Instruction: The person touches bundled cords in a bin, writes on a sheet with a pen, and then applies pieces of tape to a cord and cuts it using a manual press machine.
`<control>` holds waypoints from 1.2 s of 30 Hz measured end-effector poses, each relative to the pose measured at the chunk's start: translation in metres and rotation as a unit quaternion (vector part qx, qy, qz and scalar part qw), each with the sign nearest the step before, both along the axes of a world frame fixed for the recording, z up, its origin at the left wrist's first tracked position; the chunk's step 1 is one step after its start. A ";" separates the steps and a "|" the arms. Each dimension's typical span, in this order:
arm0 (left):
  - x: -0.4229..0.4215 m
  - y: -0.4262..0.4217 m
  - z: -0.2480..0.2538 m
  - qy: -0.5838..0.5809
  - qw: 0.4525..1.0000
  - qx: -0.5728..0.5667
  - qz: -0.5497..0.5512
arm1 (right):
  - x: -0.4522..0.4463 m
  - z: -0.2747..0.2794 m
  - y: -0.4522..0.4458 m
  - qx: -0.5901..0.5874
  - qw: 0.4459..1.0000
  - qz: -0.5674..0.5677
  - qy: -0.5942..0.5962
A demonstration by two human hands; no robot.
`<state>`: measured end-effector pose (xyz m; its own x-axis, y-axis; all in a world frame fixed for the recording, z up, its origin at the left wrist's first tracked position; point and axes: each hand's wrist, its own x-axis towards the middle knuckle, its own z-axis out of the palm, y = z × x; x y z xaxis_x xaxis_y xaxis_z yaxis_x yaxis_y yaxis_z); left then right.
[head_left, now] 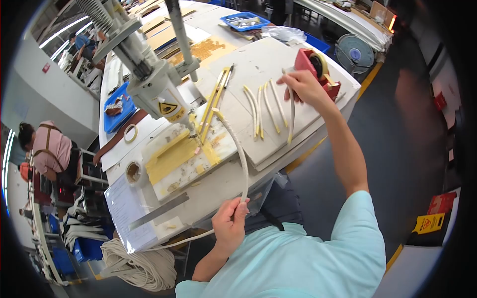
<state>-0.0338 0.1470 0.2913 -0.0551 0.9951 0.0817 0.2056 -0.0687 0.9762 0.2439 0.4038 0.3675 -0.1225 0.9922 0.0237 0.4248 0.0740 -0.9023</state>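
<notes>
My left hand [230, 224] is closed around a long white rope [242, 159] near the table's front edge. From there the rope curves up to a yellow-taped end beside the press machine [161, 92], and its other side trails down left to a big rope coil [139, 265]. My right hand [303, 87] pinches a short cut rope piece [291, 119] with a yellow-taped lower end, over the right part of the board. Several similar short pieces [268, 107] lie side by side just left of it. Close behind the right hand stands a red tape dispenser [318, 67].
A steel ruler [159, 211] lies over a paper sheet [124, 208] at the front left. Yellow strips and a pen [229, 76] rest beside the press. Blue trays [243, 21] sit farther back. A floor fan [354, 52] and other people are around.
</notes>
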 end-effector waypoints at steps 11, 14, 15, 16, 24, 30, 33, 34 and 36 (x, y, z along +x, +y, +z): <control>0.021 -0.001 -0.003 -0.046 0.995 -0.041 -0.081 | 0.073 0.031 0.018 0.076 0.898 -0.215 -0.375; 0.021 0.000 -0.006 -0.047 0.993 -0.046 -0.101 | 0.111 0.027 0.015 -0.029 0.888 -0.231 -0.396; 0.022 0.000 -0.006 -0.045 0.992 -0.046 -0.112 | 0.114 0.025 0.007 -0.103 0.922 -0.209 -0.309; 0.023 0.001 -0.007 -0.046 0.991 -0.045 -0.117 | 0.118 0.025 0.002 -0.175 0.942 -0.184 -0.218; 0.021 -0.002 -0.010 -0.054 0.990 -0.068 -0.114 | 0.131 0.006 -0.022 -0.206 0.929 -0.250 0.178; 0.016 0.001 -0.011 -0.057 0.988 -0.097 -0.102 | 0.119 -0.037 -0.058 -0.064 0.924 -0.252 0.280; 0.014 0.006 -0.015 -0.047 0.990 -0.091 -0.098 | 0.121 -0.078 -0.061 0.019 0.946 -0.278 0.165; 0.013 0.008 -0.017 -0.051 0.990 -0.095 -0.094 | 0.121 -0.086 -0.060 0.071 0.951 -0.279 0.111; 0.011 0.011 -0.019 -0.060 0.989 -0.092 -0.099 | 0.148 -0.119 -0.049 0.053 0.956 -0.277 0.077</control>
